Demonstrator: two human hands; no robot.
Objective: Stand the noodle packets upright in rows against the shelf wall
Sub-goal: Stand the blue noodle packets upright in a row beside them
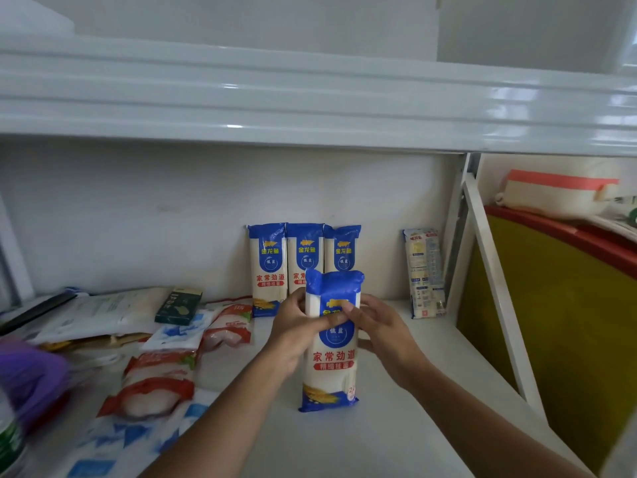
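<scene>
Head cam: I've got one noodle packet (330,343) upright between both grips, its bottom edge down on the shelf (396,426). My left grip (296,331) wraps around it from the left with the fingers across the front, and my right grip (379,336) pinches the upper front from the right. It's out in front of the three packets (269,270) standing side by side against the shelf wall (172,208), not touching the wall. A back-facing packet (424,274) leans there further right. Red-and-white bags (162,381) lie flat on my left.
</scene>
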